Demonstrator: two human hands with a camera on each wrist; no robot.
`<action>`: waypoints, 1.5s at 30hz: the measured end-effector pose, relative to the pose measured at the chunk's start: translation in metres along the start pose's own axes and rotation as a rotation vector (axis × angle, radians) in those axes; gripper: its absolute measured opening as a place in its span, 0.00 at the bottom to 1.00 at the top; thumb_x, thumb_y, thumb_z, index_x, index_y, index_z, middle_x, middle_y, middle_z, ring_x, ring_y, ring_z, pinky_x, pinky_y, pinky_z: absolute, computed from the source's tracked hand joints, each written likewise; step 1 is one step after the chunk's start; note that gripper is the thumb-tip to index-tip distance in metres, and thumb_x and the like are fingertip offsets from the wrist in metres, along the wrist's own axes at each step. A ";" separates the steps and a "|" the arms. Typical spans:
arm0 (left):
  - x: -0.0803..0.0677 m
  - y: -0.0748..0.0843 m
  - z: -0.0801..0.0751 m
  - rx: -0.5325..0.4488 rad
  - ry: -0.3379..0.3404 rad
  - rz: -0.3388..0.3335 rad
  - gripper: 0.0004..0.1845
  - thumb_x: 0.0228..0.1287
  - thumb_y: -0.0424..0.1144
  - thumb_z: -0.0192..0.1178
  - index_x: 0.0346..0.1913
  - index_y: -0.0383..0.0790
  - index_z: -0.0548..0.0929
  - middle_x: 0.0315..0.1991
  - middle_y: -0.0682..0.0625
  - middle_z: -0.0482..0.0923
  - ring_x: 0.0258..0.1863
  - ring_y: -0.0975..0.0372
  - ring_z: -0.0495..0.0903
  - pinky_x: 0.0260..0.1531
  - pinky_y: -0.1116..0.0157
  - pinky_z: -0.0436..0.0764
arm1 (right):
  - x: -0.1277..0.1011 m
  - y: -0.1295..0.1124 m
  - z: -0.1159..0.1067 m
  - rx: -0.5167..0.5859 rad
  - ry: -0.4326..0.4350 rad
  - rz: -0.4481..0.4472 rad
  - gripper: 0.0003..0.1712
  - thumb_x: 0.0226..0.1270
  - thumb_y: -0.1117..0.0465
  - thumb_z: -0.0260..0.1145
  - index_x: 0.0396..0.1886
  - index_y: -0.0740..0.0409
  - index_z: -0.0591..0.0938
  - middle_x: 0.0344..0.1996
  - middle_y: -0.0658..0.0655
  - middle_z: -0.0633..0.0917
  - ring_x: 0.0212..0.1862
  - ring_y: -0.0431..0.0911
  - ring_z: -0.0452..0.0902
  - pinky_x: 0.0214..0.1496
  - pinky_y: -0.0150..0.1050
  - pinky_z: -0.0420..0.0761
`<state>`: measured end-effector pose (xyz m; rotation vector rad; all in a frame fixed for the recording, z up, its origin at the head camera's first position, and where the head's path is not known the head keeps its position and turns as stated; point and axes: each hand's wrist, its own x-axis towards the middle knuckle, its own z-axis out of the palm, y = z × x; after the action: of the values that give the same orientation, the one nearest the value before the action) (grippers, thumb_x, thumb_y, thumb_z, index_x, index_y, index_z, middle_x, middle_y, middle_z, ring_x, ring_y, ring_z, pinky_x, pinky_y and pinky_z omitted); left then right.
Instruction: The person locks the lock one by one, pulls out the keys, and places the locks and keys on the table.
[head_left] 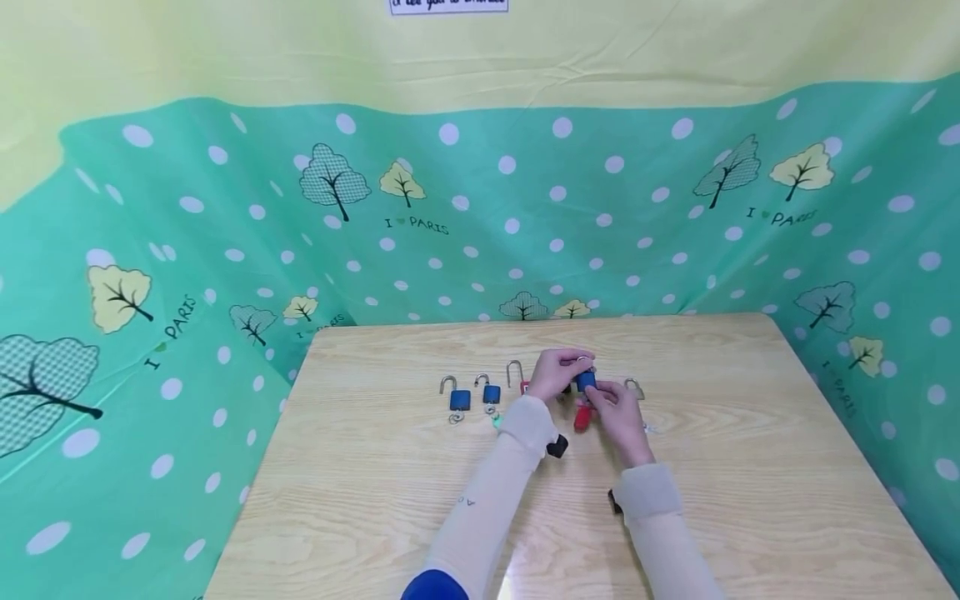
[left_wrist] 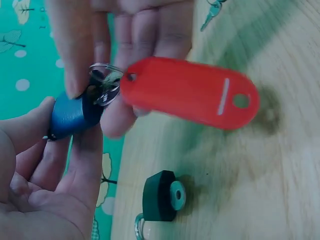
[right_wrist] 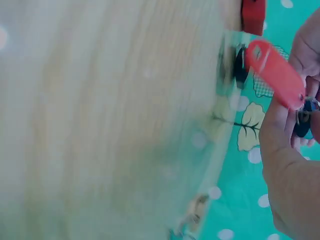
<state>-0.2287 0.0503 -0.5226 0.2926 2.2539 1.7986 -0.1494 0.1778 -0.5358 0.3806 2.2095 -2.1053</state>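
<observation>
Just above the table, my left hand (head_left: 558,371) holds a blue padlock (head_left: 586,381) between thumb and fingers. In the left wrist view the blue padlock (left_wrist: 75,116) has its keyhole end facing my right hand (head_left: 618,408), whose thumb and finger pinch a small key (left_wrist: 106,86) right at that end. A red key tag (left_wrist: 187,92) dangles from the key's ring, slightly blurred. The same tag (right_wrist: 276,75) shows at the right side of the right wrist view. Fingers hide part of the key.
Left of my hands lie blue padlocks (head_left: 460,400) with open shackles and a red padlock (head_left: 523,387). A black padlock (left_wrist: 159,197) is close by. To the right are another padlock (head_left: 633,388) and small keys (head_left: 649,428). Patterned cloth (head_left: 555,217) hangs behind the wooden table (head_left: 750,483).
</observation>
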 end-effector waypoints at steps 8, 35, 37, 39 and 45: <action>-0.006 0.007 -0.004 -0.191 0.027 -0.072 0.14 0.67 0.39 0.65 0.50 0.36 0.87 0.41 0.43 0.89 0.39 0.58 0.89 0.41 0.67 0.86 | -0.008 0.001 0.002 0.390 -0.143 0.139 0.31 0.80 0.54 0.52 0.69 0.75 0.64 0.45 0.55 0.80 0.43 0.38 0.78 0.53 0.30 0.80; -0.007 0.020 -0.008 0.201 -0.153 0.062 0.15 0.71 0.43 0.60 0.50 0.37 0.87 0.37 0.48 0.89 0.26 0.66 0.84 0.34 0.63 0.84 | -0.025 -0.013 0.010 0.324 0.135 0.036 0.27 0.76 0.54 0.59 0.54 0.77 0.78 0.28 0.52 0.84 0.29 0.38 0.78 0.30 0.29 0.80; -0.006 0.022 -0.009 0.175 -0.147 0.055 0.14 0.71 0.43 0.61 0.50 0.37 0.87 0.36 0.47 0.89 0.25 0.67 0.83 0.38 0.57 0.85 | -0.025 -0.014 0.009 0.310 0.119 0.035 0.28 0.76 0.52 0.58 0.54 0.77 0.78 0.29 0.52 0.84 0.30 0.38 0.78 0.31 0.29 0.81; -0.005 0.022 -0.010 0.146 -0.140 0.040 0.14 0.70 0.43 0.62 0.50 0.37 0.88 0.36 0.47 0.89 0.25 0.67 0.83 0.41 0.54 0.85 | -0.025 -0.015 0.009 0.290 0.098 0.037 0.29 0.76 0.51 0.58 0.55 0.77 0.78 0.31 0.53 0.84 0.31 0.39 0.79 0.33 0.29 0.81; -0.007 0.022 -0.010 0.068 -0.164 -0.012 0.14 0.68 0.41 0.64 0.50 0.36 0.87 0.38 0.45 0.89 0.26 0.65 0.85 0.43 0.54 0.86 | -0.030 -0.011 0.003 0.137 0.057 0.038 0.30 0.77 0.49 0.56 0.53 0.78 0.77 0.32 0.57 0.86 0.31 0.38 0.82 0.36 0.32 0.84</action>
<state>-0.2256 0.0437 -0.4983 0.4223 2.2000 1.6304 -0.1236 0.1704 -0.5189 0.4932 2.0759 -2.2600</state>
